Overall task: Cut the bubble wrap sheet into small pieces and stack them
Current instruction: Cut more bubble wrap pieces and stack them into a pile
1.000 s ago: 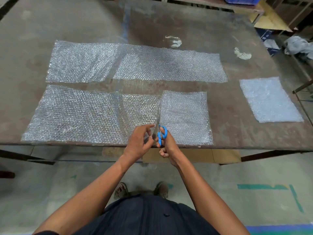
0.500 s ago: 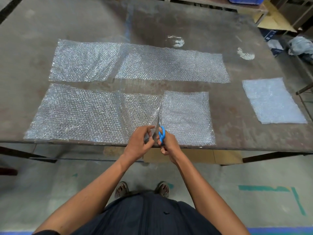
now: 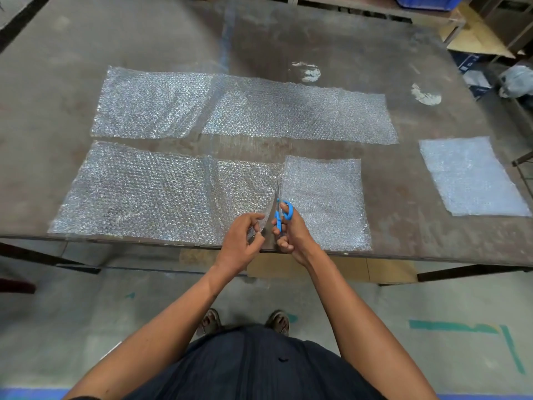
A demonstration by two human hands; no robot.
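Right hand (image 3: 291,230) gripping blue scissors (image 3: 281,216), left hand (image 3: 240,241) pinching bubble wrap (image 3: 161,194) edge, no readable writing

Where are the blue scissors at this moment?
In the head view, the blue scissors are in the right hand at the table's near edge, cutting the near bubble wrap strip beside the left hand.

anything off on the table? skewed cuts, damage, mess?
Nothing serious. The far bubble wrap strip has a slanted crease or overlap near its middle. Two white smears mark the table. The scissors cut runs fairly straight.
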